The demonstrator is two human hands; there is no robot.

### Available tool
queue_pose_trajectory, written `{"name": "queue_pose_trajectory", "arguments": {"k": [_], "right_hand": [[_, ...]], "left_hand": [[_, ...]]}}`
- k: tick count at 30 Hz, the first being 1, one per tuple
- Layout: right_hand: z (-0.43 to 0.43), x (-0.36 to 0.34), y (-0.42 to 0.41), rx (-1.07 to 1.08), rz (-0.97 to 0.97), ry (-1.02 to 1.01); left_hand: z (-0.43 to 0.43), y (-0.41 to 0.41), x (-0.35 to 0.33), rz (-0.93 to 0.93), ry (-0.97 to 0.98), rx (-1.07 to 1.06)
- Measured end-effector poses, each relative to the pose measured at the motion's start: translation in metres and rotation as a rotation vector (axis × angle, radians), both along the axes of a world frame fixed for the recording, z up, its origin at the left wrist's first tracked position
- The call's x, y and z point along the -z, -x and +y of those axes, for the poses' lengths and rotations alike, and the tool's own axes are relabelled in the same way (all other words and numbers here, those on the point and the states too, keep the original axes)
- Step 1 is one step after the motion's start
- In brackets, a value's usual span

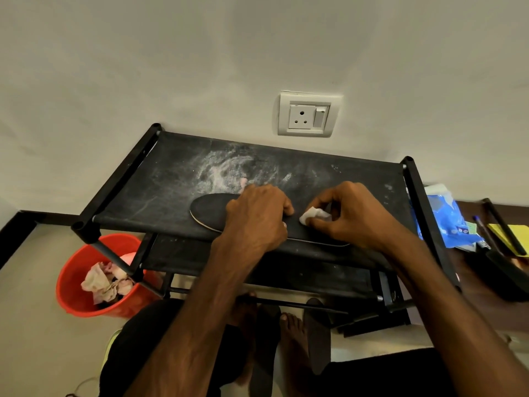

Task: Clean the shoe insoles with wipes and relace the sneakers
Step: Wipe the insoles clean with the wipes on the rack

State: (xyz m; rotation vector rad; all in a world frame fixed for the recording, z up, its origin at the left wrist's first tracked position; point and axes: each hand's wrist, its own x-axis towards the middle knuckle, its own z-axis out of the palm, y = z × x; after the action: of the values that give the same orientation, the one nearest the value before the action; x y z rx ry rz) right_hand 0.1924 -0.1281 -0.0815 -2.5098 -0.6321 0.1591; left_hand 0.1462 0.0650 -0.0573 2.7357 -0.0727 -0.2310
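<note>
Insole [210, 210] gripped by left hand [257, 217], right hand [350, 216] pinching wipe [313, 215].

No text is showing legibly in this view.
The blue packet [442, 219] is bearing small printed marks, possibly a label, but they are appearing too blurred to read.

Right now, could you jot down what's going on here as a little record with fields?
Activity: a person wiping a black insole
Surface: top shelf of a black rack, smeared with white dust
Left hand: holds the insole down
Right hand: pinches a white wipe against the insole
Bucket: red, on the floor at left, with crumpled used wipes inside
Packet: blue, just right of the rack
</note>
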Motion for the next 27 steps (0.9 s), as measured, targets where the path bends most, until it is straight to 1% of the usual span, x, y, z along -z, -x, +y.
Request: {"name": "queue_pose_trajectory", "arguments": {"k": [3, 4, 6, 8, 11, 12, 15, 17, 23, 27], "right_hand": [[0.002, -0.003, 0.005, -0.113, 0.107, -0.028], [0.002, -0.003, 0.006, -0.113, 0.114, -0.032], [0.000, 0.000, 0.003, -0.036, 0.054, -0.029], [-0.003, 0.003, -0.001, 0.049, -0.055, -0.044], [-0.007, 0.003, -0.001, 0.149, -0.144, -0.188], [-0.009, 0.003, 0.000, 0.194, -0.171, -0.204], [-0.013, 0.004, -0.001, 0.288, -0.201, -0.119], [-0.016, 0.005, -0.002, 0.319, -0.204, -0.102], [-0.013, 0.005, 0.000, 0.299, -0.155, -0.030], [-0.009, 0.005, 0.002, 0.292, -0.157, -0.076]], "left_hand": [[0.001, 0.000, -0.001, 0.001, -0.010, 0.005], [0.001, -0.001, -0.001, 0.000, -0.012, 0.006], [0.000, -0.001, -0.001, -0.002, -0.010, 0.006], [0.001, -0.001, -0.001, -0.003, -0.003, 0.004], [0.002, 0.000, 0.000, -0.008, 0.000, 0.001], [0.002, 0.000, 0.000, -0.014, -0.002, -0.001], [0.002, 0.000, 0.001, -0.030, -0.014, -0.005], [0.002, 0.001, 0.002, -0.039, -0.028, -0.003], [-0.002, 0.003, 0.002, -0.042, -0.035, 0.031], [-0.003, 0.004, 0.000, -0.012, -0.036, 0.066]]}}
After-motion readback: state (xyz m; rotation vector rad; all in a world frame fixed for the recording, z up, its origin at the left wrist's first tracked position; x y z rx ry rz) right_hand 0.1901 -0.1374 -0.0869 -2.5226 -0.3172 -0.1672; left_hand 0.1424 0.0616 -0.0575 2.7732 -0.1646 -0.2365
